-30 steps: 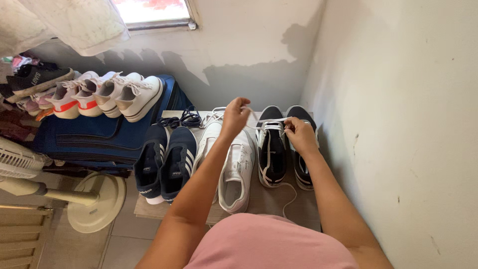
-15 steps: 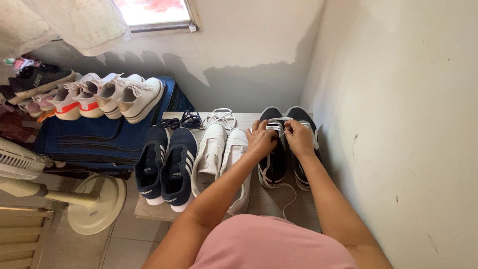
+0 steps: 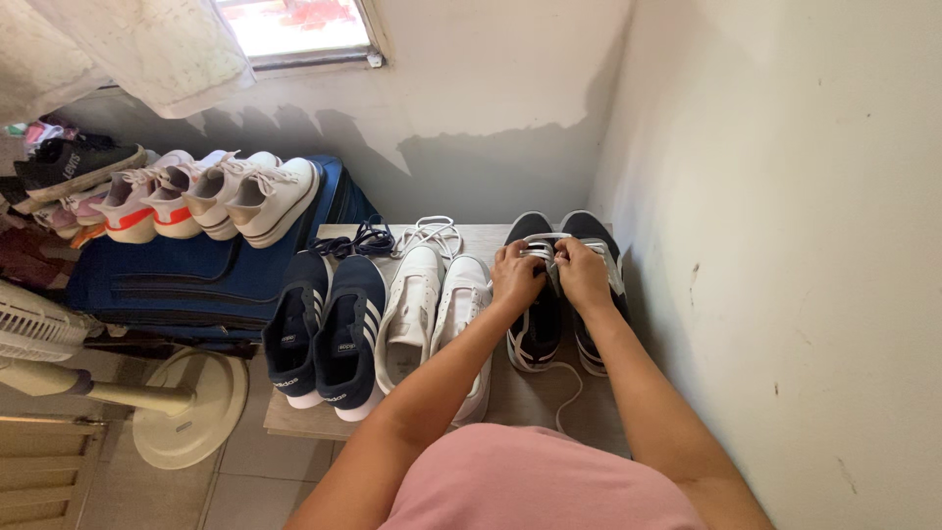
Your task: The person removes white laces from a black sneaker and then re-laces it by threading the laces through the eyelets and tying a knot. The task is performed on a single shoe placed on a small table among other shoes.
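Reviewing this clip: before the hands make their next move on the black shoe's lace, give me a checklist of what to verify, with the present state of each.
1. Both hands on the lace: left hand and right hand meet over the left black shoe: ok.
2. White lace pinched in the fingers: cannot tell.
3. Loose lace end trails off the shoe onto the board: not ok.
4. Right black shoe close alongside: ok.
5. White shoes clear of the hands: ok.
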